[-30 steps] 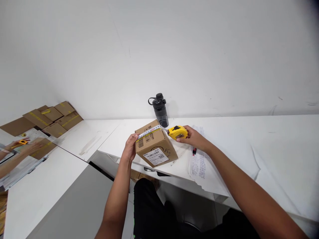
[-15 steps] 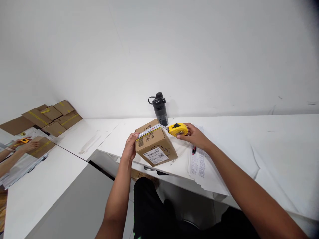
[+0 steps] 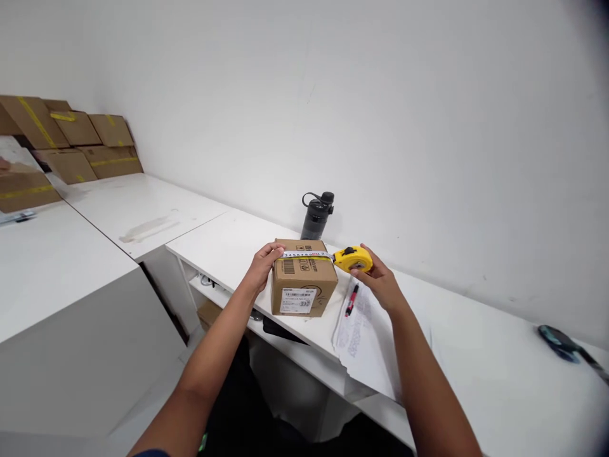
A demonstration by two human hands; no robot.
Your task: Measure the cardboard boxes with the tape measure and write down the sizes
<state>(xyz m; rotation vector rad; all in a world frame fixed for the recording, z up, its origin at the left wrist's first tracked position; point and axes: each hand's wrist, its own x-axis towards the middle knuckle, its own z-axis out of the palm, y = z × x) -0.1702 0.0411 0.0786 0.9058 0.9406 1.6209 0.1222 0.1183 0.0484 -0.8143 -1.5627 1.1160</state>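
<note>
A small cardboard box with a white shipping label stands near the front edge of the white desk. My left hand grips the box's upper left corner and pins the end of the tape there. The tape blade runs along the box's top front edge. My right hand holds the yellow tape measure case just past the box's right corner.
A dark water bottle stands behind the box by the wall. A red pen lies on printed sheets of paper right of the box. Flattened cardboard boxes lean at the far left. A dark object lies at the far right.
The view has swung and tilted, so the box now faces me squarely. Both hands keep the tape stretched across the box's top edge. The other person's hands at the left have left the view.
</note>
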